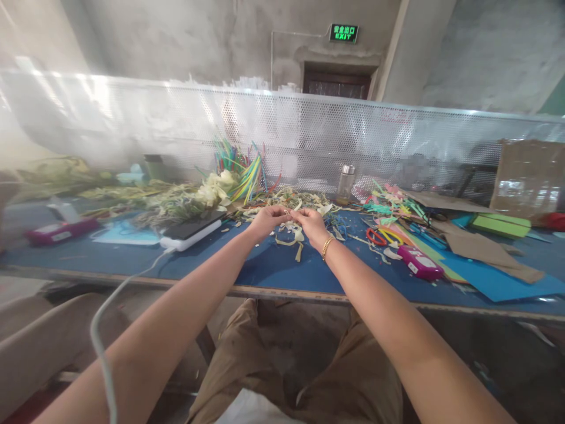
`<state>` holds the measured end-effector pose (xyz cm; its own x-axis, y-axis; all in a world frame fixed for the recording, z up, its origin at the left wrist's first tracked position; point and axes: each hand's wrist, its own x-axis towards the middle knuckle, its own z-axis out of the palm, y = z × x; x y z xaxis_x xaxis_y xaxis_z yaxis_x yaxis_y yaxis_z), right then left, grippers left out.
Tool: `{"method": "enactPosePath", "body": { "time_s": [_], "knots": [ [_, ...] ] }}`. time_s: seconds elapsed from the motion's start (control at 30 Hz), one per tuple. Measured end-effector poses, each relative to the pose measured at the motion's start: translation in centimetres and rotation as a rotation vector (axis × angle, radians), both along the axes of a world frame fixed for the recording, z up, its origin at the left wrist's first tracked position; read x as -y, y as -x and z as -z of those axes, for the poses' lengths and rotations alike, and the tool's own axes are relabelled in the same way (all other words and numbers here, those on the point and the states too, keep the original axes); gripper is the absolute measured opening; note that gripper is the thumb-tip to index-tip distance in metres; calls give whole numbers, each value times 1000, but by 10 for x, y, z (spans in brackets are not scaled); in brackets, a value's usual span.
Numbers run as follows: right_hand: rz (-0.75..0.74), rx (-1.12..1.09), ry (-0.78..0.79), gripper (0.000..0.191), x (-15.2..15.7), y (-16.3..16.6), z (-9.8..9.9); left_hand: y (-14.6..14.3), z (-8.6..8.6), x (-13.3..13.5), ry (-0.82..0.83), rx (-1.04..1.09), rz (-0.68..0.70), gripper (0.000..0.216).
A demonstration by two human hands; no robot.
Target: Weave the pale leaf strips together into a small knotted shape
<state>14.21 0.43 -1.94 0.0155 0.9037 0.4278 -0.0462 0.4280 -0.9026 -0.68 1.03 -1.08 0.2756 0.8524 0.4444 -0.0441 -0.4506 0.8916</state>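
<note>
While both arms reach over the blue table (pixel 273 268), left hand (pixel 266 220) and right hand (pixel 312 225) pinch a pale strip (pixel 286 212) together (tiny, blurry) above paper scraps (pixel 291 235).

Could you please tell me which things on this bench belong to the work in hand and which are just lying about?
In use: left hand and right hand, both pinching a pale piece; pale paper strips beneath them.
Lying about: scissors, pink device, white power bank, bottle, green box.
</note>
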Motion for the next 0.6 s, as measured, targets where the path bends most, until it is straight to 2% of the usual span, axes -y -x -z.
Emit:
{"method": "enactPosePath", "body": {
  "time_s": [0.1,0.2,0.4,0.5,0.6],
  "knots": [
    [-6,-13,-13,25,0,0,-1,1,-1,-2,59,22,-12,30],
    [-10,-81,-29,23,-1,1,-2,2,1,-5,142,138,22,23],
    [-117,-161,-48,20,-4,1,-3,0,2,-6,242,193,78,24],
    [-68,-171,-54,22,-4,0,-3,0,1,-5,254,199,72,25],
    [-24,-74,-126,20,-1,0,-5,1,1,-7,253,224,51,24]
  ]
}}
